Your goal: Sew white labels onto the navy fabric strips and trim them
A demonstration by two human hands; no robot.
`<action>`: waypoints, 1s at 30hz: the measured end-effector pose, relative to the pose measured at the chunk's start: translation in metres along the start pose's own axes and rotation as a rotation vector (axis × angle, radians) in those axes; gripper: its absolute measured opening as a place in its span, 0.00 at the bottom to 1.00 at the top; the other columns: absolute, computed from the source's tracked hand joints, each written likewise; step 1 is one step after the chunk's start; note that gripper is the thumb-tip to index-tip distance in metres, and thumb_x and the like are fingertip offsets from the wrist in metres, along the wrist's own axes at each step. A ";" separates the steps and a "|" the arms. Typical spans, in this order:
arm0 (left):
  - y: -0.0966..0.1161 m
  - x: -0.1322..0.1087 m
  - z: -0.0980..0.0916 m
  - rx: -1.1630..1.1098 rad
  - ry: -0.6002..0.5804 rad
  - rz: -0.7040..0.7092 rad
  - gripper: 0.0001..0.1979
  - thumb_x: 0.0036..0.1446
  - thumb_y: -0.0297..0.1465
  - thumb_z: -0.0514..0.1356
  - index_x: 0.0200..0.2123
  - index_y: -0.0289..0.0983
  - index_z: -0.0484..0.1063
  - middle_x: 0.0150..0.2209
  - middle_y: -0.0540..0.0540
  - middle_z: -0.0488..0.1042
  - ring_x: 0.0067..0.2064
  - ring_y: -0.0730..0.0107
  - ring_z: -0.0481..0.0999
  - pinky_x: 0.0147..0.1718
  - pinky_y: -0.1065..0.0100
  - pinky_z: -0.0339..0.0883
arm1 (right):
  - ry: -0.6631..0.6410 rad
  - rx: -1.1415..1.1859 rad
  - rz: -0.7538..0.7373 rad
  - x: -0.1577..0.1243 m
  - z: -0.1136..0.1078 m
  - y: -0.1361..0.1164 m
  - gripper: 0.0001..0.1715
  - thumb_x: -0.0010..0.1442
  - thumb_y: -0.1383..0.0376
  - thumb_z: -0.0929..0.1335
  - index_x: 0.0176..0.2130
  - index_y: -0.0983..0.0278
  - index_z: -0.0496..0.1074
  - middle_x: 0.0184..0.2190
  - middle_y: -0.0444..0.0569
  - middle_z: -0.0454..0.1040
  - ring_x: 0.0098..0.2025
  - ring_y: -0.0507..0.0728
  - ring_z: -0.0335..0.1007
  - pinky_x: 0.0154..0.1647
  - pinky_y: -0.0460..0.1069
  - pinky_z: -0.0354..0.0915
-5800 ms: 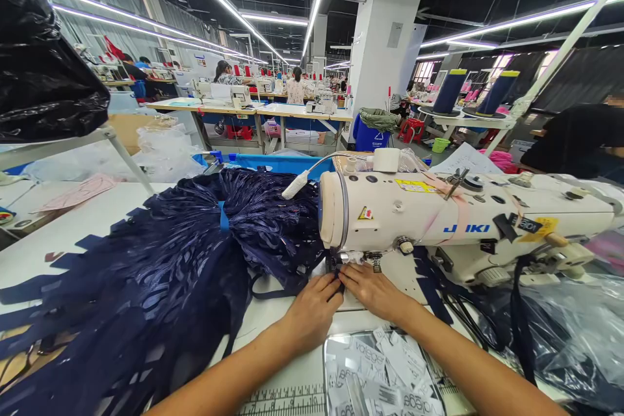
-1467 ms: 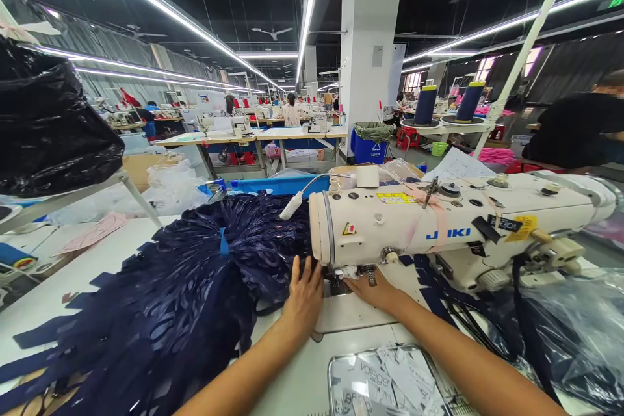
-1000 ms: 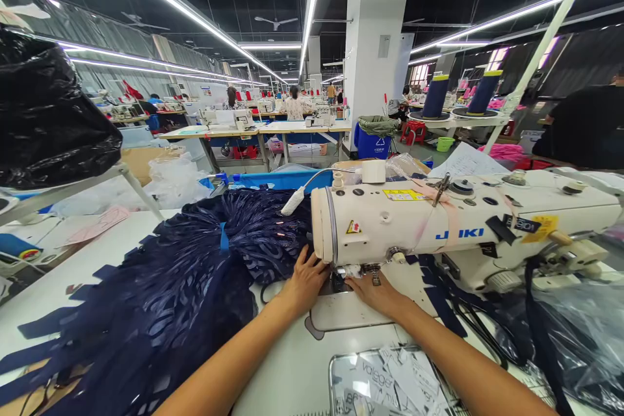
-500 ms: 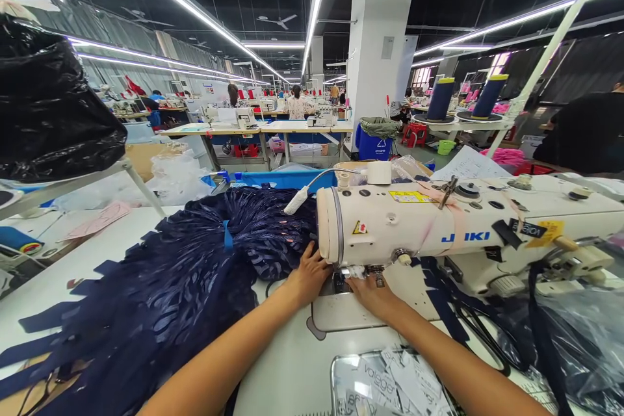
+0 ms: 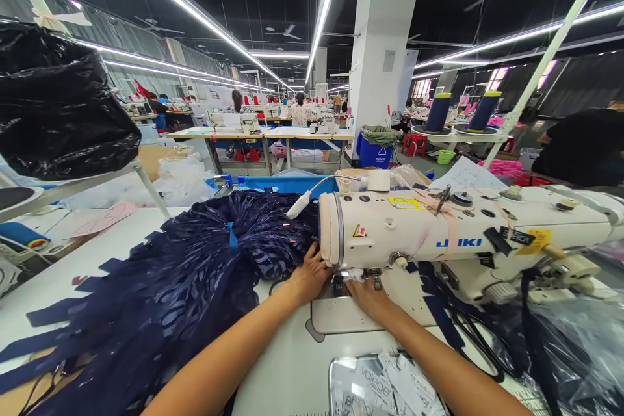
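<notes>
A white sewing machine (image 5: 380, 224) stands before me, its presser foot (image 5: 338, 285) low over the bed plate (image 5: 370, 315). Left of the foot, my left hand (image 5: 311, 277) reaches beneath the end of the machine head with bent fingers. Whatever its fingertips grip there is hidden. On the right of the foot lies my right hand (image 5: 368, 296), low against the plate, its fingertips hidden behind the needle parts. Close beside my left hand spreads a large heap of navy strap-like fabric pieces (image 5: 195, 273), bound with a blue tie (image 5: 232, 235).
A clear-lidded tray of white labels (image 5: 380, 383) sits in front of the machine. Navy strips (image 5: 446, 309) and clear plastic (image 5: 580, 338) lie at right. Thread cones (image 5: 439, 112) stand behind; a black plastic bag (image 5: 63, 104) hangs at left. Other people sit farther off.
The view has tilted up slightly and shifted a little. Both hands keep almost the same place at the presser foot, and the navy heap lies as before.
</notes>
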State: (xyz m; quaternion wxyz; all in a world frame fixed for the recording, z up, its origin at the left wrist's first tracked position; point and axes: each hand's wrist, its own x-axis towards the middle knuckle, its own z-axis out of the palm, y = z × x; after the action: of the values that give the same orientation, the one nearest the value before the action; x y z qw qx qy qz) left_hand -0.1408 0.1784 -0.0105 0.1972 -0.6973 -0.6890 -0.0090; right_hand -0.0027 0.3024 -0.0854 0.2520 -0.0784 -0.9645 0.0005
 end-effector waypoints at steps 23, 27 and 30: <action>0.020 -0.065 -0.014 0.163 0.206 -0.030 0.15 0.58 0.22 0.48 0.45 0.32 0.69 0.49 0.39 0.70 0.57 0.55 0.60 0.58 0.49 0.41 | -0.143 0.163 0.050 -0.002 -0.011 0.035 0.10 0.55 0.68 0.62 0.24 0.61 0.69 0.20 0.49 0.71 0.25 0.60 0.68 0.34 0.56 0.66; -0.002 -0.064 -0.010 0.042 0.228 -0.087 0.16 0.57 0.23 0.48 0.45 0.35 0.70 0.47 0.43 0.71 0.58 0.59 0.59 0.60 0.51 0.31 | -0.170 0.214 0.083 -0.008 -0.015 0.037 0.11 0.56 0.68 0.61 0.30 0.60 0.72 0.22 0.47 0.72 0.28 0.59 0.69 0.33 0.54 0.67; -0.016 -0.054 -0.005 -0.096 0.185 -0.064 0.15 0.55 0.27 0.50 0.44 0.36 0.71 0.47 0.44 0.71 0.58 0.59 0.57 0.60 0.52 0.32 | -0.214 0.245 0.055 -0.012 -0.023 0.037 0.17 0.55 0.72 0.58 0.31 0.58 0.74 0.24 0.48 0.73 0.30 0.60 0.70 0.34 0.54 0.67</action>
State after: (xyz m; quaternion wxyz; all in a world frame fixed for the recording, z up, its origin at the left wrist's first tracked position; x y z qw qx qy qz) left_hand -0.1579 0.1246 -0.0171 0.2262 -0.6797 -0.6886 -0.1125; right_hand 0.0249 0.3367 -0.0726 0.1555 -0.0729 -0.9761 0.1335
